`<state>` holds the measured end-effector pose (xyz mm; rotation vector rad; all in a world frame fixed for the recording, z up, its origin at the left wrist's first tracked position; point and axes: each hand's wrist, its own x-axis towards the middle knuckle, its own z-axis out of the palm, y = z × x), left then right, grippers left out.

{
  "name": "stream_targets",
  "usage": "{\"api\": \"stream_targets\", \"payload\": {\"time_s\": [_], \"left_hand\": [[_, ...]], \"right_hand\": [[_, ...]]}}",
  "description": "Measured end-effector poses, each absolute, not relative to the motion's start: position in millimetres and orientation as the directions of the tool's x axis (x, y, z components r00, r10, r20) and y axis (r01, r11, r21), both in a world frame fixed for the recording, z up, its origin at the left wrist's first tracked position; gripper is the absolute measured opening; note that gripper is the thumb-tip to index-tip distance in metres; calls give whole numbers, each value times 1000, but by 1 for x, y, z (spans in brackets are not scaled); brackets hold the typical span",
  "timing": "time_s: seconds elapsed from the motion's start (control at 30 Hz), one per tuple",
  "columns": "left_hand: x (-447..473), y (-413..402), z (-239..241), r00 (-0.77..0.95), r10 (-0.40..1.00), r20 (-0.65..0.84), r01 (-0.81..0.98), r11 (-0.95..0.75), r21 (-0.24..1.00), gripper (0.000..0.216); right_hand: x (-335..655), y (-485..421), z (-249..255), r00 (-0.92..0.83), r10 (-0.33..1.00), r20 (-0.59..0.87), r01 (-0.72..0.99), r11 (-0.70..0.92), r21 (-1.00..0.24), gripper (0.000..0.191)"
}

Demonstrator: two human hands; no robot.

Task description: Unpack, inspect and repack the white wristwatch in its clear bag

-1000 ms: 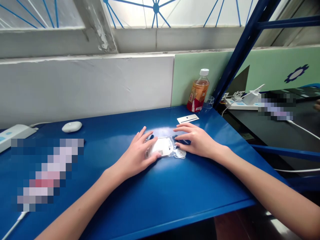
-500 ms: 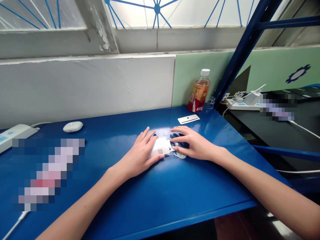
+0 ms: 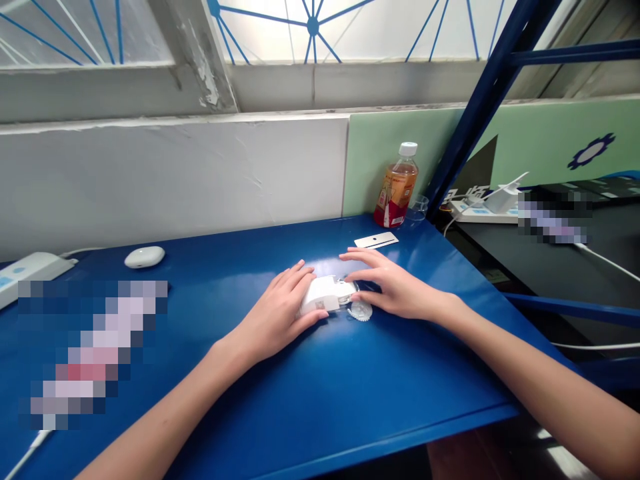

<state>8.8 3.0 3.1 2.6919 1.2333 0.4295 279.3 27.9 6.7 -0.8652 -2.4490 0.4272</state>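
A small white box (image 3: 321, 293) with a printed code on its near side lies on the blue tabletop (image 3: 300, 400). My left hand (image 3: 283, 310) grips its left end, thumb on the near side and fingers over the far side. At the box's right end a white inner piece (image 3: 346, 289) sticks out. The thumb and a finger of my right hand (image 3: 385, 281) close around that piece, while its upper fingers stay spread above. Partly under the right hand lies a round, pale disc with a toothed edge (image 3: 362, 310).
Behind my right hand are a white card (image 3: 376, 241) and a drink bottle (image 3: 397, 187), with a clear cup beside it. To the left lie a white earbud case (image 3: 145, 257), a power strip (image 3: 35, 270) and a blurred-out device on a white cable. A blue metal frame (image 3: 480, 107) rises at right.
My right hand's fingertips have come onto the white piece at the box's right end. More of the toothed disc shows. My left hand keeps its place on the box.
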Motion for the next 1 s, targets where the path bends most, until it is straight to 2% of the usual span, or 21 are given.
{"api": "stream_targets", "payload": {"time_s": [0.1, 0.23, 0.37, 0.53, 0.73, 0.83, 1.0], "left_hand": [[5, 4, 3, 593, 784, 184, 743, -621, 250, 64], [3, 4, 3, 570, 803, 174, 751, -595, 285, 62], [5, 2, 4, 571, 802, 176, 745, -596, 300, 59], [9, 0, 2, 593, 780, 199, 725, -625, 288, 59], [8, 1, 2, 590, 777, 222, 735, -630, 251, 63], [6, 1, 4, 564, 794, 226, 751, -607, 260, 62], [5, 1, 12, 489, 839, 238, 768, -543, 338, 60]], "right_hand": [[290, 35, 12, -706, 640, 305, 533, 763, -367, 18], [296, 39, 13, -707, 664, 243, 570, 739, -360, 21], [290, 33, 12, -691, 662, 292, 548, 742, -387, 30], [277, 26, 2, -697, 632, 338, 495, 766, -410, 30], [271, 22, 2, -762, 545, 350, 481, 838, -258, 24], [275, 23, 10, -751, 554, 359, 514, 832, -210, 28], [287, 32, 15, -617, 672, 410, 594, 739, -317, 31]]}}
